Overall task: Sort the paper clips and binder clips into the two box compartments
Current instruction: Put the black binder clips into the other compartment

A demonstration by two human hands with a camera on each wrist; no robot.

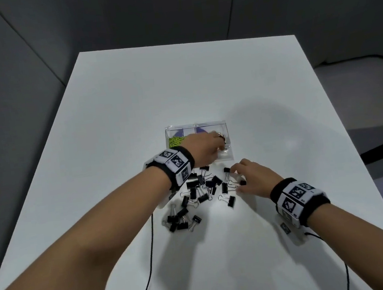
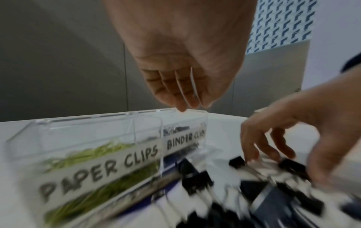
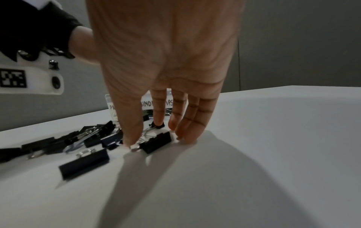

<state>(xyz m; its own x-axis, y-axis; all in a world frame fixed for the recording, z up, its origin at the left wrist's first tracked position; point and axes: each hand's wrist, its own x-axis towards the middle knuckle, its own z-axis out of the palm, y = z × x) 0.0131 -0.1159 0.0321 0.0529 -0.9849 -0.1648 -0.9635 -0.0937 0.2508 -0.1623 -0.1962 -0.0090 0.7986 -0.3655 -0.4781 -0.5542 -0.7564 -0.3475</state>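
Observation:
A clear two-compartment box stands mid-table, labelled PAPER CLIPS and BINDER CLIPS. Green paper clips fill its left compartment, and black binder clips lie in the right one. My left hand hangs over the right compartment with its fingers straight, pointing down. Loose black binder clips are scattered in front of the box. My right hand is down on the table, pinching one binder clip between thumb and fingers.
A second cluster of binder clips lies nearer to me on the left. The white table has bare surface to the right and beyond the box. Black cables run from both wristbands toward the front edge.

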